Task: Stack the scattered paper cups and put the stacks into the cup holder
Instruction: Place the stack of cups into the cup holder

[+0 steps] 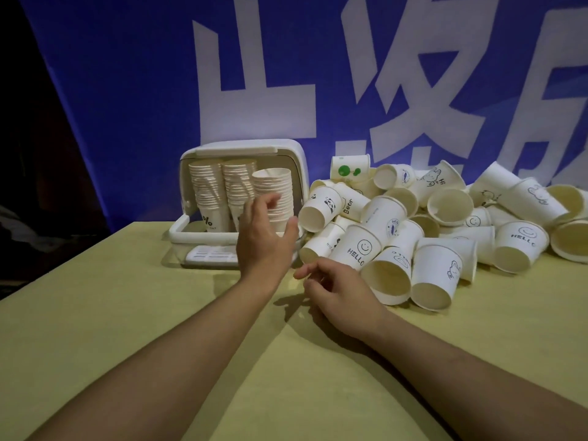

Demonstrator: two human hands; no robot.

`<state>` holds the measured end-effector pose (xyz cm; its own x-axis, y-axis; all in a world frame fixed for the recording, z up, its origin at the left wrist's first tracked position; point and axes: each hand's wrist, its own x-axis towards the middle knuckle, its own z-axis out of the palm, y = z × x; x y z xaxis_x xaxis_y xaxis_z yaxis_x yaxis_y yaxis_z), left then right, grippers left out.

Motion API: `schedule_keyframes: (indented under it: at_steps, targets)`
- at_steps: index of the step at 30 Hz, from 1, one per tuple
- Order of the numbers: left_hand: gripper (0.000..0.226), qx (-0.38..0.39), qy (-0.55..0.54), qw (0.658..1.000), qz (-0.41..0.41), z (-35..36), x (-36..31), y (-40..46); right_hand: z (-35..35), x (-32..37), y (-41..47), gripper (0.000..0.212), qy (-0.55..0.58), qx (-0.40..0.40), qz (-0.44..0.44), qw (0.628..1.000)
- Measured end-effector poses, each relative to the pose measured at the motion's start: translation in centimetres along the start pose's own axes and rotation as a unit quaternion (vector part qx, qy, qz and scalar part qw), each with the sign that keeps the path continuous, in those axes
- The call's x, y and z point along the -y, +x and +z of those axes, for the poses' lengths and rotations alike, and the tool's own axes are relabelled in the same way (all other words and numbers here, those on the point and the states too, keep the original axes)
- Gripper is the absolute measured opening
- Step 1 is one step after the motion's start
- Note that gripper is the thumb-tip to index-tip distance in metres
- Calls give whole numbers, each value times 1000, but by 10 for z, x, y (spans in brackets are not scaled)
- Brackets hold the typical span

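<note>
A white cup holder [241, 148] with its lid raised stands at the back of the table and holds three tall stacks of paper cups [206, 189]. My left hand [264, 237] is spread in front of the rightmost stack [275, 189], fingers relaxed around its lower part; whether it touches is unclear. To the right lies a big pile of scattered white paper cups [439, 224], most on their sides, some printed "HELLO". My right hand [337, 288] hovers low over the table just left of the pile, fingers loosely curled and holding nothing.
The table is covered by a yellow cloth [133, 313]. A blue banner with large white characters [318, 74] hangs right behind the holder and the pile. The table's left edge [63, 265] drops off into a dark area.
</note>
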<state>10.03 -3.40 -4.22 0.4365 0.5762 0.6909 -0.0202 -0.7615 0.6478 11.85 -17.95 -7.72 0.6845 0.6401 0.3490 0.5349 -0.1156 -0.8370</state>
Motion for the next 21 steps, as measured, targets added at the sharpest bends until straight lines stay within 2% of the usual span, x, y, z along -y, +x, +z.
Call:
schedule_keyframes:
  at_steps: [2, 4, 6, 7, 10, 12, 15, 19, 21]
  targets:
    - [32, 14, -65, 997, -29, 4, -9, -20, -10, 8, -6, 15, -144, -46, -94, 984]
    - [25, 29, -124, 990, -59, 8, -15, -34, -25, 16, -9, 17, -246, -127, -169, 946]
    - [22, 56, -154, 984, -66, 10, -19, -41, -44, 21, -6, 20, -318, -221, -175, 905]
    - [23, 68, -163, 982, -60, 10, -19, -43, -53, 21, -3, 21, -357, -246, -139, 890]
    - [27, 105, -187, 976, -37, 10, -13, -51, -79, 8, 2, 28, -456, -223, 18, 862]
    - [31, 129, -182, 974, -35, 14, -8, -54, -89, -2, 2, 35, -460, -192, 80, 863]
    - [37, 148, -148, 978, -17, 25, -8, -51, -93, -7, 5, 36, -425, -163, 121, 882]
    - [61, 255, -7, 966, 46, 39, -14, -53, -90, -3, 8, 35, -409, -116, 144, 894]
    - [68, 275, 26, 960, 56, 40, -13, -56, -90, -1, 7, 35, -383, -102, 151, 906]
